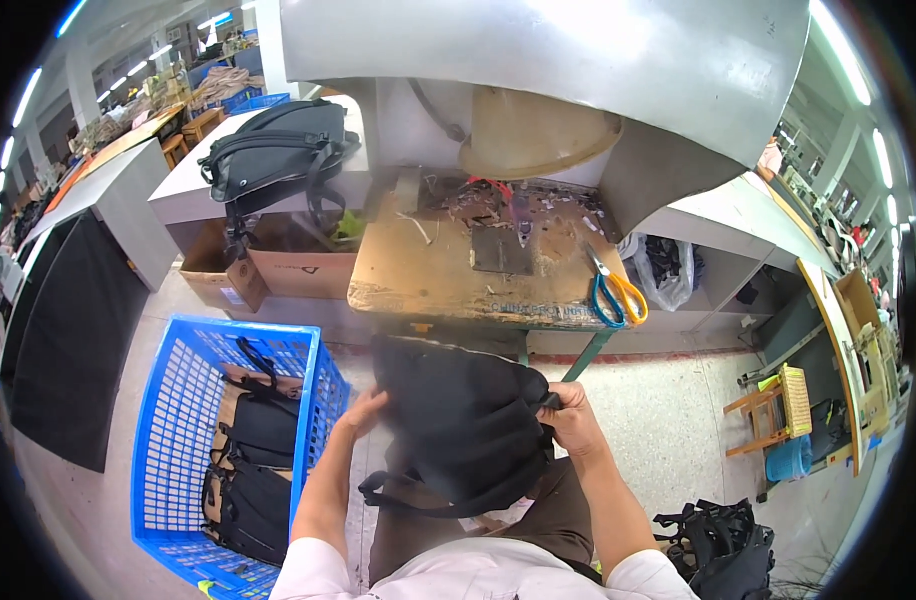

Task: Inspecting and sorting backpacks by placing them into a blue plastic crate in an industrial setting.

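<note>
White shirt (458, 575) of my own, lowest and nearest, at six o'clock; above it my brown trousers (406, 545). The black bag (468, 430), taken here as the clock's hub, is held up before my lap, just short of the worn worktable (408, 280) at twelve; whether its underside rests on my thighs cannot be told.

My right hand (575, 420), at three o'clock: thumb and fingers pinch the bag's edge beside a short strap. My left hand (365, 411), at nine: fingertips meet the opposite edge, but blur and cloth hide the rest, so I cannot tell whether they pinch or merely press.

Notes on handling, in my judgement: the cloth is soft and liable to sag between the hands, so the two grips are best kept level and lightly drawn apart. The left side would be steadier with the thumb set against the fingers. The loose strap (403, 497), hanging toward half past seven, is best kept clear of my knees.

Surroundings: orange-and-blue scissors (616, 295) lie on the worktable between one and two o'clock; a bag turned there needs to pass clear of their handles. The blue crate (305, 420), with dark bags (258, 510) inside, stands beyond my left forearm at nine. A dark pile (723, 550) occupies four.
</note>
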